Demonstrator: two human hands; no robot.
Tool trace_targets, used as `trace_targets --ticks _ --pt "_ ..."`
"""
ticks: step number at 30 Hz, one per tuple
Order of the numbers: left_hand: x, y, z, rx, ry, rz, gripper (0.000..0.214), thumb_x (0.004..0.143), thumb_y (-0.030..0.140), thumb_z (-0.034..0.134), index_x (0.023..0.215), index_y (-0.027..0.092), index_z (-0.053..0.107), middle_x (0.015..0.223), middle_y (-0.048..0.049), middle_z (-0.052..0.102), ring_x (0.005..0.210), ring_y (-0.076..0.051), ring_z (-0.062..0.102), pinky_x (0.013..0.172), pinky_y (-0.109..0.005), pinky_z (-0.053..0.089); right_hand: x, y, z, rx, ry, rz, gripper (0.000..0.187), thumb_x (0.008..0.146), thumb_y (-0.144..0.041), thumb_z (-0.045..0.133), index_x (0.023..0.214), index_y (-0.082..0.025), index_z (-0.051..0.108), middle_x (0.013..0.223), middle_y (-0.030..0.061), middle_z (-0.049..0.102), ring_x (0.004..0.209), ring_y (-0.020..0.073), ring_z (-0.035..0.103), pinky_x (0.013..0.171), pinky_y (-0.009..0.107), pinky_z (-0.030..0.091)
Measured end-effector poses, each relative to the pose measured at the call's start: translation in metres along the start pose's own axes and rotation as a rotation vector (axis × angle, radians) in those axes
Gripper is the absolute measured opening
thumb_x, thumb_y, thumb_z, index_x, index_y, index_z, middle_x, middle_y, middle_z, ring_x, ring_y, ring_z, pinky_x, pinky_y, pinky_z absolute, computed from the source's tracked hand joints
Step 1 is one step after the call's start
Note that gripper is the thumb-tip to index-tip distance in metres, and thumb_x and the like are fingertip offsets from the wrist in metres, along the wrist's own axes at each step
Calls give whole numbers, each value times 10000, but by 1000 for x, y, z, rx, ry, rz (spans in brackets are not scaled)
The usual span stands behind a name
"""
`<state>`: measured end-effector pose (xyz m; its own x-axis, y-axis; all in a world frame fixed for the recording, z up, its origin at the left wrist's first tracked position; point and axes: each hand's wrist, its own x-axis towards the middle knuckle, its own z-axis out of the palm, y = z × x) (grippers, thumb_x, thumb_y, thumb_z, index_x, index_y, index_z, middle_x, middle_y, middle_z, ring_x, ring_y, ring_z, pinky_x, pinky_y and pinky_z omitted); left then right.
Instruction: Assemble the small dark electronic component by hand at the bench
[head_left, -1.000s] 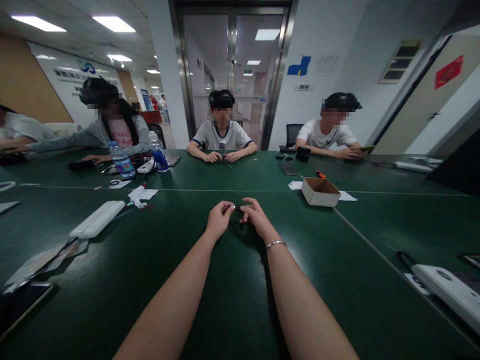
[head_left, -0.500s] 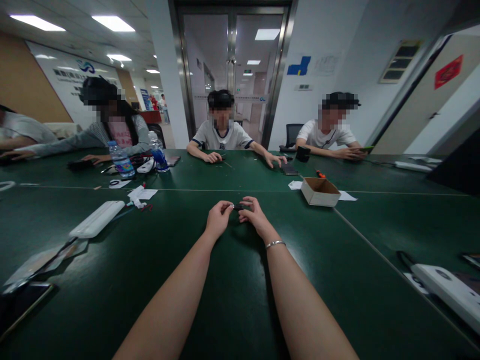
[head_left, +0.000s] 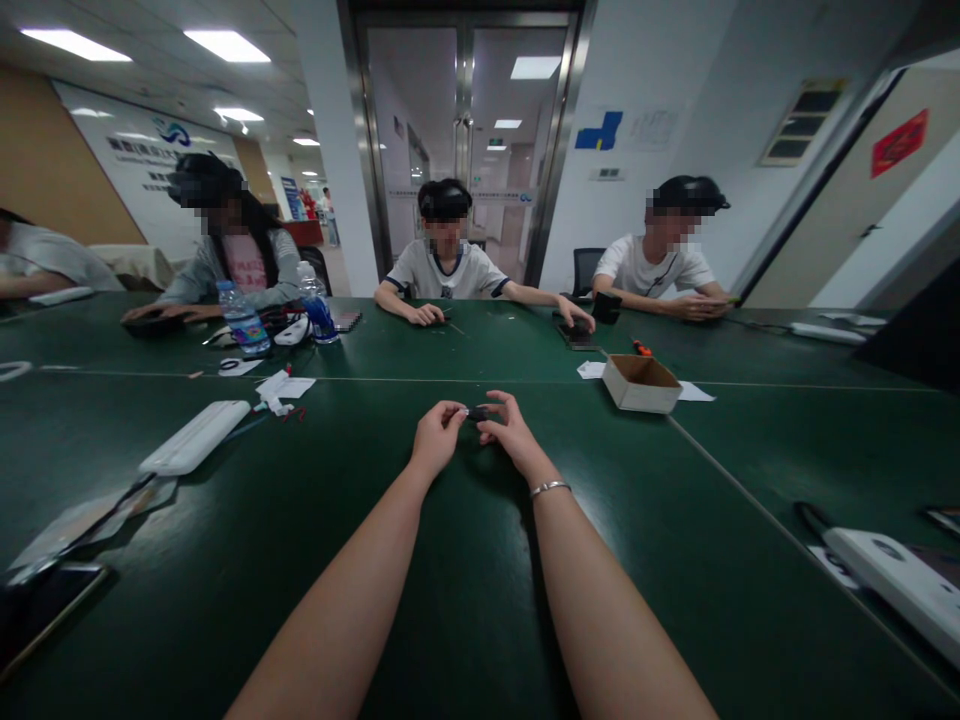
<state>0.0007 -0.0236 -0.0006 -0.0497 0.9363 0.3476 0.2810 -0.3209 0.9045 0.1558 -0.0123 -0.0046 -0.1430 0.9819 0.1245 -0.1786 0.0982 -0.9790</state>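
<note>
In front of me, just above the green table [head_left: 480, 560], is a small dark piece [head_left: 475, 413] with a shiny end at its left. It is too small to name exactly. My left hand [head_left: 438, 438] pinches that shiny end between thumb and fingers. From the other side my right hand [head_left: 511, 432], with a silver bracelet [head_left: 550, 489] at the wrist, curls its fingers around the dark end, the forefinger raised and bent. The fingers hide part of the piece.
An open cardboard box [head_left: 643, 400] stands ahead to the right. A white power bank-like case [head_left: 195, 438], a phone [head_left: 52, 610] and paper scraps [head_left: 281, 388] lie left. Water bottles [head_left: 244, 320] stand further back. A white device [head_left: 892, 580] lies right. Several people sit around the table.
My hands stay nearly in place around the small dark piece; the right fingers shift slightly. Across the table, one person's hand moves right over a dark flat item, and another person draws an arm in.
</note>
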Motion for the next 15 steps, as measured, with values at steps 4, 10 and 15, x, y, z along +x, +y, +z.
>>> trace_targets --ticks 4,10,15 --pt "0 -1 0 -6 -15 -1 139 832 228 560 919 165 649 891 -59 684 826 -165 634 792 -296 497 0 0 -1 2 2 42 462 715 -393 678 1087 -209 475 693 -55 559 437 85 521 505 254 498" --pt "2 -4 2 -4 7 11 132 822 229 565 903 170 650 876 -55 684 811 -162 628 788 -295 497 -1 0 0 7 20 16 533 635 -319 747 1092 -233 488 790 -44 605 455 79 539 516 250 495" --pt "1 -6 2 2 -4 6 145 831 248 562 922 176 649 894 -54 679 822 -162 626 790 -296 493 0 0 0 -8 0 21 413 719 -395 675 1043 -191 522 653 -56 577 400 70 471 518 263 498"
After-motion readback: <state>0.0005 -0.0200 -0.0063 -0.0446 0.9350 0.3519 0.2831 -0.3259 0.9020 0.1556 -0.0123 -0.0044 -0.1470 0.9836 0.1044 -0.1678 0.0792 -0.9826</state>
